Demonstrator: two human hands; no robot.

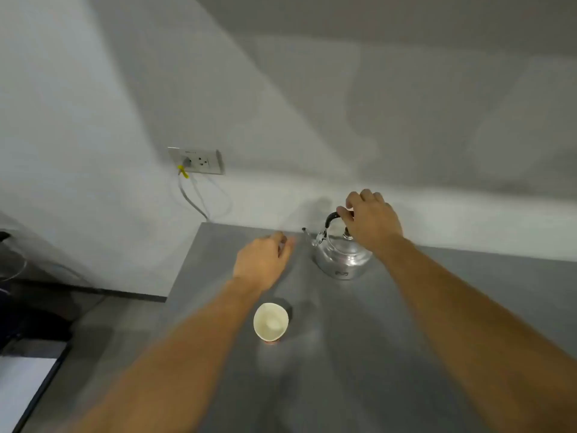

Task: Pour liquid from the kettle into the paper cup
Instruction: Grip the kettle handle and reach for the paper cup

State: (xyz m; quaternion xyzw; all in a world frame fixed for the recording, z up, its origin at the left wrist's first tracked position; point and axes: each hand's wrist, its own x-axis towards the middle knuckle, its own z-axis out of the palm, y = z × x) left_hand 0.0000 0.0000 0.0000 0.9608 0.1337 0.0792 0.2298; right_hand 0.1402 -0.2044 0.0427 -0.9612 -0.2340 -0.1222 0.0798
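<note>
A shiny metal kettle (342, 260) with a black arched handle stands upright near the back of the grey table (468, 307), its spout pointing left. My right hand (371, 218) is on top of it, fingers wrapped around the handle. A white paper cup (270, 321) stands upright in front of the kettle, nearer to me, and looks empty. My left hand (263, 260) hovers low over the table between cup and kettle, to the kettle's left, fingers loosely curled and holding nothing.
A white wall runs behind the table, with a socket (196, 160) and a white cable hanging down at the left. The table's left edge drops to the floor, where dark objects (31, 307) sit at the far left.
</note>
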